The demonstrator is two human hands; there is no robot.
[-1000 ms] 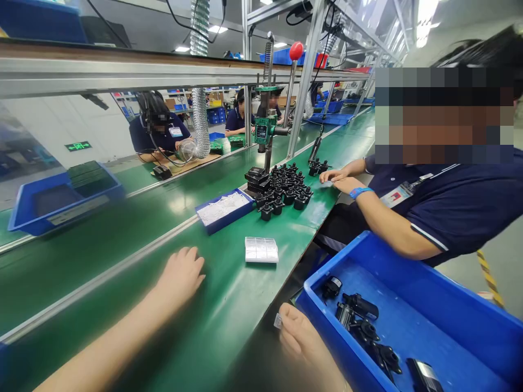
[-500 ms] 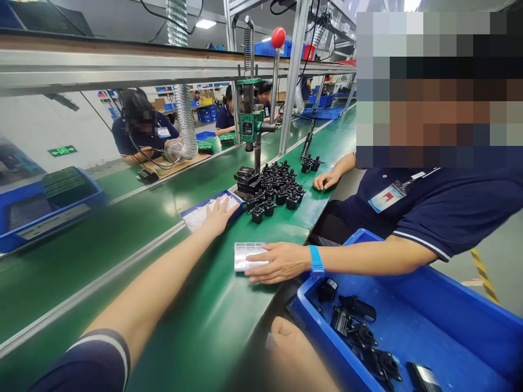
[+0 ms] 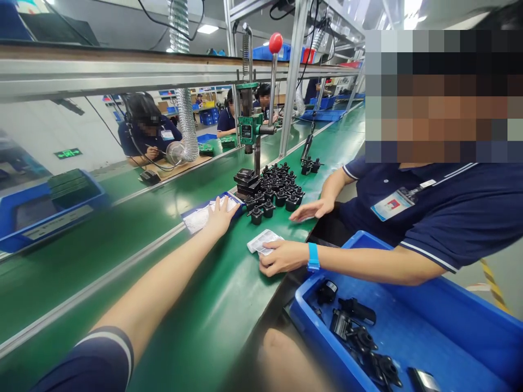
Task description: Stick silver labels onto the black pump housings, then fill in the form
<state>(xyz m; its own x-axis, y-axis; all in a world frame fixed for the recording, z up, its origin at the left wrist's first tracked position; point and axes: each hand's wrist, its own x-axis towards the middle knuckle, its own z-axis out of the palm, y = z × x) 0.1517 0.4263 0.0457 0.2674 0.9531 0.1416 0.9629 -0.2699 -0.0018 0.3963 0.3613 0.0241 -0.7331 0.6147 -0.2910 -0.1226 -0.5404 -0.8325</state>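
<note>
Workshop bay, long green surface (image 3: 220, 305) running away to the far right; a thin metal strip (image 3: 102, 279) divides it lengthwise. Hand press (image 3: 249, 130) with a red knob (image 3: 275, 43) stands farther along, a heap of black parts (image 3: 281, 185) beside its base.

Left hand (image 3: 221, 219): reaches over a shallow blue box (image 3: 239, 200) of white strips (image 3: 196, 219). Fingers (image 3: 224, 203) spread well apart and nearly straight, lying across the contents, tips toward the press. Whether any strip is pinched, I can't make out.

Box position: on the surface, next to the strip, just short of the press base. Long axis slants from near left to far right, about parallel to the metal strip; its far end points toward the black parts.

Right hand (image 3: 278, 348): low, at the near edge of the surface, left of a large blue bin (image 3: 441, 332). Badly blurred; how the fingers are set, and whether they hold anything, is not readable. Bin contents: several black motors (image 3: 357, 310), lying at various angles.

Co-worker at right: a hand with a blue wristband (image 3: 281, 257) grips a clear compartment case (image 3: 261, 238), tilted. The co-worker's other hand (image 3: 311, 209) is beside the heap, fingers extended.
</note>
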